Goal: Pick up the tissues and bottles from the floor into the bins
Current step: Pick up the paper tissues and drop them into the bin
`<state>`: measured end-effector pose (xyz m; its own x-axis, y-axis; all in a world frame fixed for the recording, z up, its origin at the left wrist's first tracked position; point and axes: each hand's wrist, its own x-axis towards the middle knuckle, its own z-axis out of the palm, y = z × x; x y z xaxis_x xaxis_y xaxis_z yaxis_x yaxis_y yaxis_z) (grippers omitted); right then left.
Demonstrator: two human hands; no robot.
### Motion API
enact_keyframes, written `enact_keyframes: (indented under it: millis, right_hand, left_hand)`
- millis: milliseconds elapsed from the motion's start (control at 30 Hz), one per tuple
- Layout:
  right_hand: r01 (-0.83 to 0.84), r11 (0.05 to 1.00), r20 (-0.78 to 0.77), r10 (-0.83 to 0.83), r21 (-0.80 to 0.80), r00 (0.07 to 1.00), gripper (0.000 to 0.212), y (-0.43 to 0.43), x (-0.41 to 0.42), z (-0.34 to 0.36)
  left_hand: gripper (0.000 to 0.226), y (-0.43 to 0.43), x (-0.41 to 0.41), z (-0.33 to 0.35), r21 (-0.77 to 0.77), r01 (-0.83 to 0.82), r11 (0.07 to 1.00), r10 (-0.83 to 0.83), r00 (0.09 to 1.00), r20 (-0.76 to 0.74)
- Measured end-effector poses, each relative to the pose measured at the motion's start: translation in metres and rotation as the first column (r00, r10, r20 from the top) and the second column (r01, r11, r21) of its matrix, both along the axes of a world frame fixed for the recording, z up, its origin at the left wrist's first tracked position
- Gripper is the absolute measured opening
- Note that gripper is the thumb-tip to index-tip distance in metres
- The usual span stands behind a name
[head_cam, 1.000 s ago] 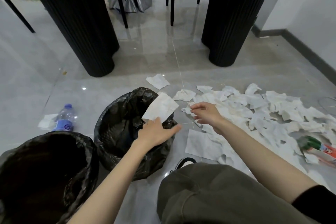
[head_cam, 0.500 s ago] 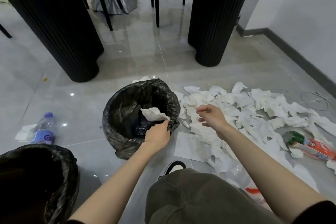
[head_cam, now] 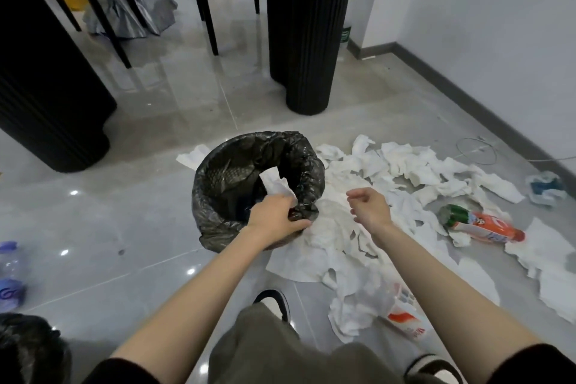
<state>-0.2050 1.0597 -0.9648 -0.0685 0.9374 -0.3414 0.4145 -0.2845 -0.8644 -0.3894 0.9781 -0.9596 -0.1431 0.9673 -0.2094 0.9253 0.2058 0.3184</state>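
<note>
A bin with a black liner [head_cam: 218,165] stands on the grey floor in front of me. My left hand [head_cam: 274,217] sits at its near rim and pinches a white tissue [head_cam: 276,184] that sticks up inside the bin's mouth. My right hand [head_cam: 371,209] hovers over the pile of white tissues [head_cam: 405,165] to the bin's right, fingers loosely curled and holding nothing. An orange bottle with a green cap [head_cam: 483,224] lies at the pile's right. A red-and-white bottle [head_cam: 405,316] is half buried under tissues. A clear bottle with a purple label [head_cam: 9,274] lies at the far left.
A second black-lined bin [head_cam: 28,349] shows at the bottom left. Two black fluted table pedestals [head_cam: 299,40] [head_cam: 46,87] and chair legs [head_cam: 208,9] stand behind. A wall with a dark baseboard [head_cam: 467,103] runs along the right. My knee [head_cam: 280,352] and shoes are below.
My left hand has lowered the tissue from above the bin down into its mouth. My right hand has lifted off the pile. The view has shifted right.
</note>
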Motion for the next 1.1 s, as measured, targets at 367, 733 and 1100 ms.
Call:
enact_keyframes:
  millis: [367, 733, 1100]
  right_hand:
    - [-0.013, 0.999, 0.040, 0.011, 0.049, 0.999, 0.022, -0.004, 0.009, 0.004]
    - [0.053, 0.998, 0.071, -0.055, 0.025, 0.996, 0.029, -0.002, 0.046, 0.014]
    - [0.005, 1.000, 0.233, -0.001, -0.013, 0.973, 0.033, -0.003, 0.068, -0.029]
  left_hand:
    - [0.055, 0.013, -0.008, 0.048, 0.041, 0.209, 0.977, -0.206, 0.976, -0.068]
    - [0.037, 0.095, 0.061, 0.133, -0.006, 0.337, 0.941, -0.330, 0.919, -0.217]
    - [0.033, 0.050, 0.101, -0.011, -0.002, -0.032, 0.999, 0.031, 0.938, 0.345]
